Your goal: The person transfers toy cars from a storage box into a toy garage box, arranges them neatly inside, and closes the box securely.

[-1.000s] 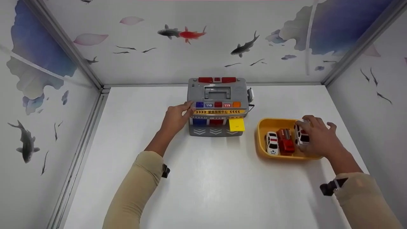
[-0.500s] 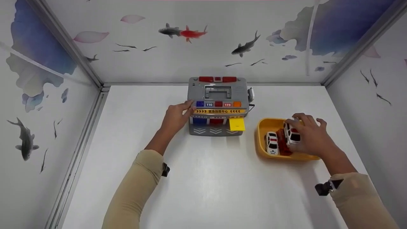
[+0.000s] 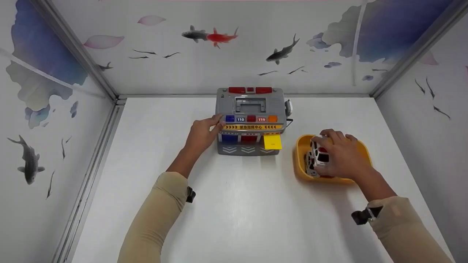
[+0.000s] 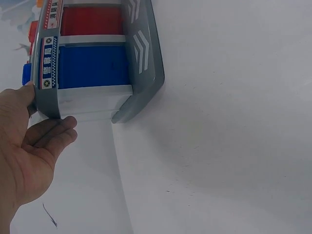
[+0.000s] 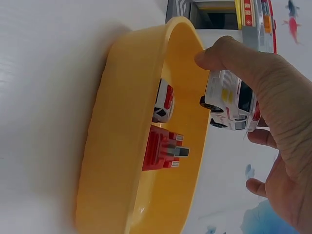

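My left hand (image 3: 201, 135) grips the left edge of a grey toy police and fire station (image 3: 225, 104) at the back of the table, thumb and fingers on its upper part. My right hand (image 3: 345, 155) holds a white toy van (image 3: 322, 155) with dark windows by its sides, raised over a yellow plastic bin (image 3: 299, 162). Inside the bin, a white and red toy car (image 5: 164, 100) lies beside a red toy fire engine (image 5: 158, 148), as the right wrist view shows. The fire engine is mostly covered by the right hand in the head view.
A yellow panel (image 3: 272, 142) sticks out from the station's right bay, next to the red and blue panels (image 4: 92, 66). A white handset-like part (image 3: 289, 107) hangs on its right side. Fish-printed walls (image 3: 234, 69) stand around the white table (image 3: 234, 204).
My right hand has moved left across the bin, lifting the white van from its right part to above the fire engine and the other car. The left hand stays at the station.
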Tool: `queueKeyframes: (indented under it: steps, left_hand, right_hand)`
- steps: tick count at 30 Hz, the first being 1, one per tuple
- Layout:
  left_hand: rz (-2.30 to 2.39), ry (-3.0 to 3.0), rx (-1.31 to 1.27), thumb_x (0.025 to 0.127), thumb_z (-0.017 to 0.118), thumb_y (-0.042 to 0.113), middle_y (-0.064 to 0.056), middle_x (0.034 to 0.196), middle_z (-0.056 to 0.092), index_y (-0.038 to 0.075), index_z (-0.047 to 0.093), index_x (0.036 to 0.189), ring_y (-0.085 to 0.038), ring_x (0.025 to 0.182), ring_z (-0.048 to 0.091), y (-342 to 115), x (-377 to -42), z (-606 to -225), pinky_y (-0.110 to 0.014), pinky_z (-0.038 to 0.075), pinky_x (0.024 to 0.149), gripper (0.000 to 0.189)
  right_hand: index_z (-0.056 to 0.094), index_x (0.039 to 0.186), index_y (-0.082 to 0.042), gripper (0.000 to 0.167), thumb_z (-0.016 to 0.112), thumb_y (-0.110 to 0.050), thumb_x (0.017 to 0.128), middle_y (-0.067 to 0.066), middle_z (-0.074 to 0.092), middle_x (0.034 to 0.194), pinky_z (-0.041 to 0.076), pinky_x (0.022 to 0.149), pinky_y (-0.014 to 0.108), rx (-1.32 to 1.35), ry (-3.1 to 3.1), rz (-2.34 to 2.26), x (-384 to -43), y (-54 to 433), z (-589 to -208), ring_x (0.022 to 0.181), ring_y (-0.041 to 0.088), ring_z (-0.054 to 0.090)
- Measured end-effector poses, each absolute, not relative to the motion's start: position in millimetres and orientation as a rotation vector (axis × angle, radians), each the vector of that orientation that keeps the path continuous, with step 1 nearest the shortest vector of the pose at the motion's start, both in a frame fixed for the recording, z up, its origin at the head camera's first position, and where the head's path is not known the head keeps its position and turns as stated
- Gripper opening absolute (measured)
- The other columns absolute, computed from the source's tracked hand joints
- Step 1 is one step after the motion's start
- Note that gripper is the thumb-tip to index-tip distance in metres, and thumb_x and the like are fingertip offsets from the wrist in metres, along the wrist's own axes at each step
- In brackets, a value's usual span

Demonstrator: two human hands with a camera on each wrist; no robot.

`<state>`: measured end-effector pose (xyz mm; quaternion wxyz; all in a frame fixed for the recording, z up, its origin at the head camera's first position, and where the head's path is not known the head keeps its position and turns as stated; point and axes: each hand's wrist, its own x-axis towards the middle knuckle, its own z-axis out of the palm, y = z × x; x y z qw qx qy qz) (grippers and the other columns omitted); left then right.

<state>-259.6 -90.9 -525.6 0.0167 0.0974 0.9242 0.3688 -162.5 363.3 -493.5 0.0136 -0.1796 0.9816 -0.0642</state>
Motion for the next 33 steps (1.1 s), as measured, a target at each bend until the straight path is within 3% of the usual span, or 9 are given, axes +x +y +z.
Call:
queueKeyframes:
  steps: [22, 33]
  left_hand:
    - [1.129, 2.862, 0.253, 0.113, 0.059, 0.053, -0.007, 0.161, 0.06, 0.021, 0.059, 0.16, -0.028, 0.154, 0.057, -89, -257, -521, -0.046, 0.045, 0.128, 0.057]
    - [1.136, 2.869, 0.253, 0.113, 0.058, 0.053, -0.007, 0.161, 0.06, 0.02, 0.059, 0.16, -0.028, 0.154, 0.057, -89, -257, -522, -0.046, 0.045, 0.128, 0.057]
  right_hand:
    - [0.06, 0.15, -0.024, 0.087, 0.095, -0.046, 0.074, 0.017, 0.051, 0.155, 0.032, 0.116, 0.072, -0.629, 3.006, -0.294, -166, 315, -504, 0.139, 0.04, 0.049]
    - [0.059, 0.152, -0.026, 0.09, 0.097, -0.048, 0.073, 0.015, 0.051, 0.159, 0.029, 0.121, 0.078, -0.628, 2.978, -0.248, -162, 300, -508, 0.146, 0.041, 0.046]
